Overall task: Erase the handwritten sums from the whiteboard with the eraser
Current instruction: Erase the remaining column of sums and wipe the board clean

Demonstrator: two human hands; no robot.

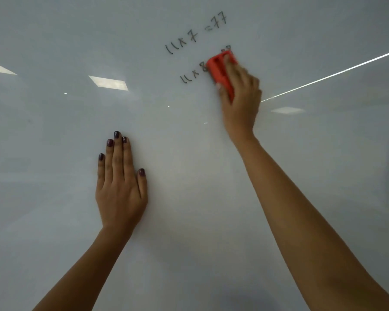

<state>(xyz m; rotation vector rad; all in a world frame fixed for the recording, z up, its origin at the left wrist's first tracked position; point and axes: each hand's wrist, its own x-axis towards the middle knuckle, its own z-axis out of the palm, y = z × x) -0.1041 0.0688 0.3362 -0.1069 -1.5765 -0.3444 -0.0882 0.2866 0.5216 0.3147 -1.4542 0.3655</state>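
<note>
A white whiteboard [54, 131] fills the whole view. Two handwritten sums stand near the top middle: "11x7=77" [195, 32] above, and "11x8" [192, 75] below it. My right hand [240, 102] grips a red eraser [221, 68] and presses it on the board over the right part of the lower sum, so only "11x8" and a trace above the eraser show. My left hand [120, 182] lies flat on the board lower left, fingers together and pointing up, holding nothing.
Reflections of ceiling lights [109, 83] and a bright line [332, 75] lie across the glossy board. No edge or tray of the board is in view.
</note>
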